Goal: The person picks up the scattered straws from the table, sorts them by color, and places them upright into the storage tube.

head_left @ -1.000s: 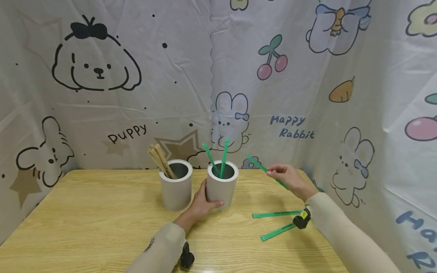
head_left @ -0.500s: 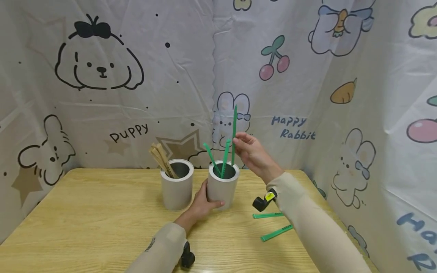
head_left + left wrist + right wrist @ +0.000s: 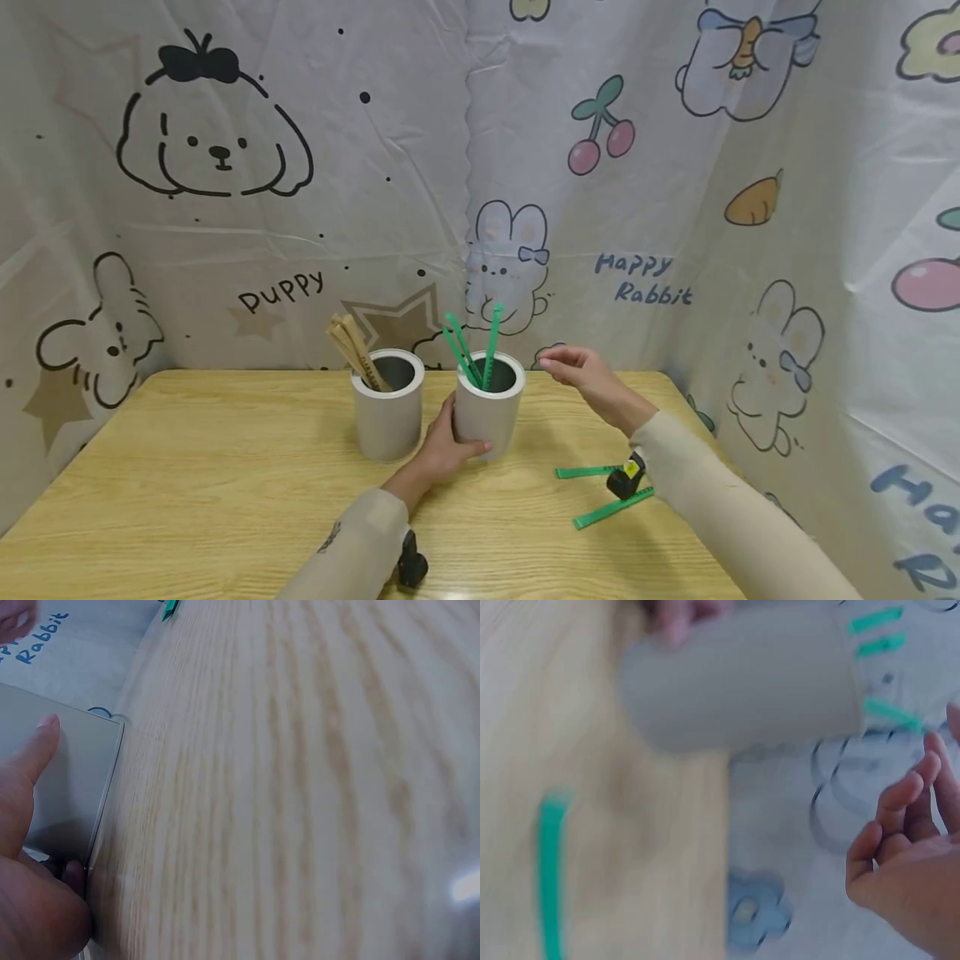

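My left hand grips the side of a round white cup, thumb across its front. Inside this cup lean 3 slim green strips with dark print, two to the left and one more upright. In the left wrist view the thumb lies against the smooth cup wall. To the right of the rim hovers my right hand, apart from the cup, fingers loosely bent and nothing between them. The right wrist view, blurred, has the green strips sticking out near those fingertips.
Left of the gripped cup stands a second white cup holding several tan strips. Two more green strips, one behind and one in front, lie on the wooden table below the right wrist. A printed curtain hangs behind.
My right hand brought a green strip over to the gripped cup, let it go inside, and drew back to the right. The left hand kept its grip on the cup.
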Demonstrator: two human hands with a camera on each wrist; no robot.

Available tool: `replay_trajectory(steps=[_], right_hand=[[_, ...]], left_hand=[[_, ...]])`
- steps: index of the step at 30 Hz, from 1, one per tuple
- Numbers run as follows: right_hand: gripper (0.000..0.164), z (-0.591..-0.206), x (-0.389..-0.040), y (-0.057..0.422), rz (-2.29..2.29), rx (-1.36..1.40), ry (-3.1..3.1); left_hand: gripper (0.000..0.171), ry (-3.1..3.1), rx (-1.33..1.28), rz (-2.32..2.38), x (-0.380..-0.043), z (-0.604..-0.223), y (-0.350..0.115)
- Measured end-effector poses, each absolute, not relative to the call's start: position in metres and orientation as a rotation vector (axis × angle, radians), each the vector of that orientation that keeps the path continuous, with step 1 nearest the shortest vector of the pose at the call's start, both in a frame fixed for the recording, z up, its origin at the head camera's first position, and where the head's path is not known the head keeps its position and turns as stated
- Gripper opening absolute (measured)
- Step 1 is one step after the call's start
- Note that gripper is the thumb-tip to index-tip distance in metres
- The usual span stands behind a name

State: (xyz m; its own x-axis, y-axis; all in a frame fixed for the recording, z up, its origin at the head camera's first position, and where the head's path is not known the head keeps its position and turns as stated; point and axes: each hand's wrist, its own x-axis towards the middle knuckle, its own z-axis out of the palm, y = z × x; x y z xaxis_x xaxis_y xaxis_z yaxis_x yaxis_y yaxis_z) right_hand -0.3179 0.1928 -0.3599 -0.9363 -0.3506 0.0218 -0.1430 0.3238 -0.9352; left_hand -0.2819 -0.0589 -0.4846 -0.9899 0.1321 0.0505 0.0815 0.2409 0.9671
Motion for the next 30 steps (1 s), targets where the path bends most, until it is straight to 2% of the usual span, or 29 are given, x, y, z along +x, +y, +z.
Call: replay_trajectory(steps=[7,14,19,23,27,30], right_hand=[[0.043,-0.404,-0.306,0.266,-1.327,-0.517,2.446],[0.033,-0.439,-0.296,0.308,-1.172,-0.505,2.459],[0.027,-0.453,-0.293,0.315,-1.146,-0.581,2.474],[0.015,-0.458,-0.292,0.313,-1.124,-0.688,2.495],[0.008,-0.454,-0.294,0.309,-1.078,-0.721,2.54],[0.011,-0.439,-0.299,0.303,-1.096,-0.665,2.593]], left_hand=[[0.106,2.456,0.221,1.899,-0.28,-0.482,-0.062],[0.106,2.455,0.231,1.896,-0.283,-0.482,-0.062],[0.105,2.447,0.218,1.898,-0.282,-0.483,-0.06],[0.105,2.448,0.221,1.897,-0.28,-0.483,-0.059],[0.105,2.456,0.216,1.894,-0.279,-0.483,-0.059],[0.105,2.453,0.211,1.894,-0.28,-0.482,-0.059]])
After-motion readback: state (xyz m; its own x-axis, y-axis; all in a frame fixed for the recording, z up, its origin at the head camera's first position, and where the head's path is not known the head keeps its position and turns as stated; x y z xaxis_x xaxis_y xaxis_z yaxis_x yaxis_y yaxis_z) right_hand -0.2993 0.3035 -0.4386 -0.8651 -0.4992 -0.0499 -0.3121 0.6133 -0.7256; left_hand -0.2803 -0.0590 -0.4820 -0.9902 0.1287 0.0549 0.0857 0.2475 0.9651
